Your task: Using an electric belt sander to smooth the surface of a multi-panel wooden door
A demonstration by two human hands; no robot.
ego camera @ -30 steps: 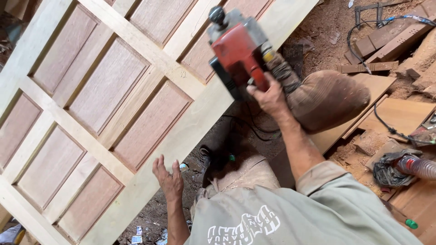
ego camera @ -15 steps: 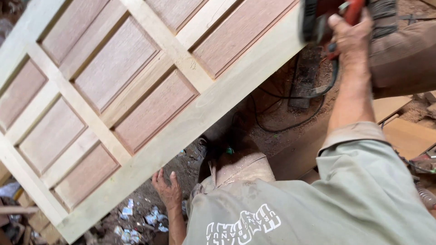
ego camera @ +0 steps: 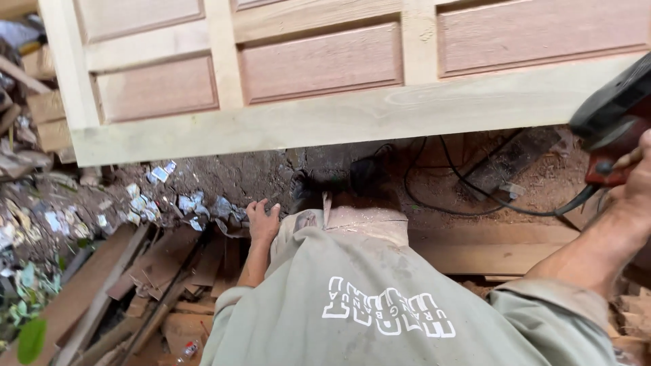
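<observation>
Pale unfinished wood fills the top of the head view: a panelled wooden door [ego camera: 325, 81] with reddish-brown inset panels lies flat, its long blond bottom rail running across the frame just above the dirt floor [ego camera: 224, 179]. Compared with a second ago the view has swung a lot, so the door now sits square across the top instead of slanting, and the red and black power tool [ego camera: 614, 125] has gone from the upper middle over the door to the far right edge, only partly in shot. The right hand [ego camera: 634, 186] is clamped round its handle, fingers wrapped tight, with the black power cord [ego camera: 475, 203] trailing off across the sawdust. So the tool looks lifted clear of the wood for now, not cutting or sanding anything. The left hand [ego camera: 262, 220] hangs low by the person's trouser leg with fingers loosely spread and nothing in it, about where it was before. Scrap planks and offcuts [ego camera: 146, 271] lie to the left, bits of torn paper litter [ego camera: 146, 200] are scattered on the soil, and a flat board [ego camera: 495, 247] sits on the right.
</observation>
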